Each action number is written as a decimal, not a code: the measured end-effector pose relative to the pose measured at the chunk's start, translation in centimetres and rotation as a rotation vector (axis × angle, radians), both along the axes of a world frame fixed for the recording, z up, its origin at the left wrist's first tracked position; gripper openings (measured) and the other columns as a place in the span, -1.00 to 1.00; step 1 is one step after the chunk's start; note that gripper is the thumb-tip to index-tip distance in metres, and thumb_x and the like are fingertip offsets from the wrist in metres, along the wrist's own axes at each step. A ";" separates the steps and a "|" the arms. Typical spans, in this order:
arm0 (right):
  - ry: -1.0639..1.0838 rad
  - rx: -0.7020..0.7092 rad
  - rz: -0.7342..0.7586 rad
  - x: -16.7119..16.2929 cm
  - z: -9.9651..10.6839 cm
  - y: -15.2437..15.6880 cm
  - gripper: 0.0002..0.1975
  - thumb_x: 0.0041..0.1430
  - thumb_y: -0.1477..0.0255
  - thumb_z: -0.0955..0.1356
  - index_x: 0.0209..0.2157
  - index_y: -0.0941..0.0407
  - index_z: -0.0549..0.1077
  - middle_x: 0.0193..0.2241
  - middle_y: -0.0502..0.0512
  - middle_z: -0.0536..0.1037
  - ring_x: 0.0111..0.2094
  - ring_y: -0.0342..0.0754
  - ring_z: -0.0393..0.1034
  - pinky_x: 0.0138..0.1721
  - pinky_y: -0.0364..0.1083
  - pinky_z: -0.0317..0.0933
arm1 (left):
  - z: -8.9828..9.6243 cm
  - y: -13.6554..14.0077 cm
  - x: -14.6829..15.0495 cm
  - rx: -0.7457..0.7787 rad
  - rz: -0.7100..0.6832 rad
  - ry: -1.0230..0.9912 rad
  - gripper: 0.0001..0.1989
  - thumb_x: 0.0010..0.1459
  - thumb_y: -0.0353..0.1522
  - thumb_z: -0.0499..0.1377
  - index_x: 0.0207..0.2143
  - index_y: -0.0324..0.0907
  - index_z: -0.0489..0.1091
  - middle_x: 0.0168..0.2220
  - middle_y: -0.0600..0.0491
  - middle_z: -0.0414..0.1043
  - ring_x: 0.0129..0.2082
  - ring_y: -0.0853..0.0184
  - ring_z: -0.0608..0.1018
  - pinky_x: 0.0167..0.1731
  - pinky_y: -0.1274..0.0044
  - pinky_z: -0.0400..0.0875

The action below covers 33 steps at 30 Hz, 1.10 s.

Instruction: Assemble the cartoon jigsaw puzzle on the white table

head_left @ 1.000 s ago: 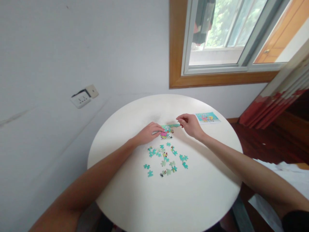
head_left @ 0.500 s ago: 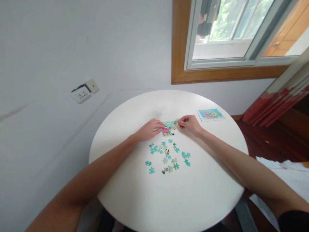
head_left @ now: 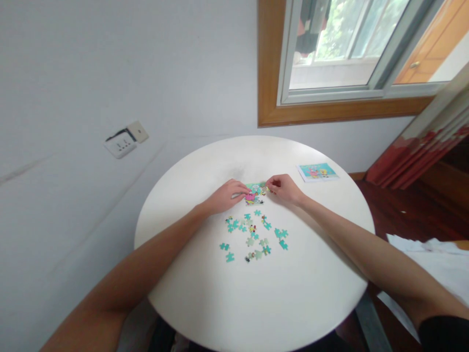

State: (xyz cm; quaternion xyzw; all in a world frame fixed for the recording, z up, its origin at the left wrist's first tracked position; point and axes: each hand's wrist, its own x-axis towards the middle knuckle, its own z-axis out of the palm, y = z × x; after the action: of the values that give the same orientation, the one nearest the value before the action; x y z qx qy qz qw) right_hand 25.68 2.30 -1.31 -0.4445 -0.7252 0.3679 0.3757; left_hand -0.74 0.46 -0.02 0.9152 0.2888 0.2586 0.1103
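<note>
A partly joined jigsaw puzzle (head_left: 252,198), with a pink figure on a teal ground, lies on the white round table (head_left: 205,303). My left hand (head_left: 229,195) rests at its left edge, fingers stretched out and the tips on the joined pieces. At the upper right edge of the puzzle, my right hand (head_left: 285,188) pinches a small puzzle piece (head_left: 267,188), mostly hidden by the fingertips. Several loose teal and pale green pieces (head_left: 233,226) are scattered on the near side of the puzzle.
A picture card (head_left: 318,172) showing cartoon figures lies at the table's right rear. Behind the table are a wall with a socket (head_left: 120,143) and a wood-framed window (head_left: 270,63). A red and cream curtain (head_left: 399,156) and white papers (head_left: 428,254) are on the right.
My right hand has moved slightly left, bringing the pinched piece against the puzzle's right edge. My left hand stays on the puzzle. The whole view has shifted a little.
</note>
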 end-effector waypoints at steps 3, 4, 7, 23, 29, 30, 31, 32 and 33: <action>-0.083 0.062 0.017 0.1 -0.4 0.4 -0.88 0.01 0.53 0.33 -0.44 0.21 0.53 -0.54 0.05 0.54 -0.51 -0.16 0.34 -0.42 -0.18 0.22 | -0.1 0.0 0.0 0.005 -0.004 -0.003 -0.76 0.33 -0.33 0.08 -0.10 -0.11 0.53 -0.14 -0.02 0.55 -0.11 0.28 0.49 -0.03 0.37 0.34; -0.096 0.073 0.019 0.2 -0.5 0.4 -0.89 -0.01 0.53 0.34 -0.45 0.21 0.54 -0.53 0.06 0.56 -0.49 -0.15 0.35 -0.40 -0.18 0.23 | -0.1 0.1 0.0 0.006 -0.003 -0.004 -0.76 0.33 -0.33 0.08 -0.10 -0.10 0.53 -0.14 -0.02 0.55 -0.11 0.27 0.49 -0.04 0.37 0.34; -0.115 0.081 0.024 0.2 -0.7 0.6 -0.90 -0.03 0.55 0.35 -0.47 0.21 0.54 -0.51 0.06 0.57 -0.47 -0.14 0.37 -0.37 -0.17 0.25 | -0.2 0.1 -0.1 -0.001 0.000 -0.001 -0.76 0.33 -0.31 0.08 -0.10 -0.10 0.53 -0.13 -0.03 0.54 -0.11 0.27 0.49 -0.03 0.36 0.34; -0.206 0.150 0.005 -0.4 -0.7 0.7 -0.88 -0.03 0.60 0.36 -0.49 0.20 0.56 -0.52 0.06 0.58 -0.48 -0.13 0.38 -0.37 -0.18 0.22 | -0.1 0.1 0.1 -0.023 0.001 0.010 -0.74 0.32 -0.30 0.09 -0.08 -0.10 0.54 -0.11 -0.05 0.55 -0.10 0.25 0.50 -0.01 0.34 0.34; -0.196 0.134 -0.031 -0.7 -0.6 0.6 -0.91 -0.01 0.58 0.37 -0.44 0.20 0.55 -0.52 0.05 0.57 -0.49 -0.14 0.36 -0.40 -0.18 0.19 | -0.2 0.1 0.1 -0.019 0.002 0.027 -0.75 0.33 -0.30 0.09 -0.07 -0.08 0.53 -0.11 -0.03 0.55 -0.10 0.27 0.50 -0.01 0.35 0.33; -0.197 0.135 -0.042 -0.8 -0.6 0.6 -0.90 -0.01 0.58 0.37 -0.42 0.20 0.55 -0.51 0.05 0.57 -0.49 -0.14 0.36 -0.40 -0.18 0.19 | -0.2 0.1 0.1 -0.022 0.001 0.031 -0.75 0.33 -0.30 0.09 -0.07 -0.08 0.53 -0.10 -0.02 0.55 -0.10 0.27 0.49 -0.01 0.34 0.33; -0.198 0.137 -0.051 -0.8 -0.6 0.6 -0.89 -0.01 0.58 0.37 -0.40 0.21 0.56 -0.51 0.05 0.56 -0.48 -0.14 0.36 -0.40 -0.18 0.20 | -0.2 0.1 0.1 -0.024 0.000 0.035 -0.75 0.33 -0.30 0.09 -0.07 -0.08 0.53 -0.09 -0.02 0.55 -0.09 0.27 0.49 0.00 0.34 0.33; -0.201 0.138 -0.060 -0.9 -0.6 0.6 -0.88 -0.02 0.58 0.37 -0.38 0.21 0.56 -0.50 0.05 0.56 -0.48 -0.14 0.37 -0.39 -0.18 0.20 | -0.2 0.0 0.1 -0.027 -0.002 0.040 -0.75 0.33 -0.30 0.09 -0.06 -0.08 0.53 -0.09 -0.02 0.55 -0.08 0.26 0.49 0.00 0.34 0.33; -0.205 0.139 -0.070 -0.9 -0.6 0.6 -0.87 -0.02 0.57 0.38 -0.37 0.21 0.56 -0.50 0.05 0.56 -0.47 -0.13 0.37 -0.39 -0.18 0.20 | -0.2 0.0 0.0 -0.030 -0.002 0.043 -0.75 0.33 -0.30 0.09 -0.06 -0.07 0.52 -0.08 -0.03 0.54 -0.08 0.26 0.48 0.01 0.33 0.33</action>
State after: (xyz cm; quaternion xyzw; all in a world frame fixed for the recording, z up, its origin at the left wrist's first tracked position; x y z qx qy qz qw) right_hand 24.76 2.86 -1.91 -0.4779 -0.7676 0.2557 0.3421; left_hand -0.69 0.48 -0.20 0.9191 0.2939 0.2344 0.1179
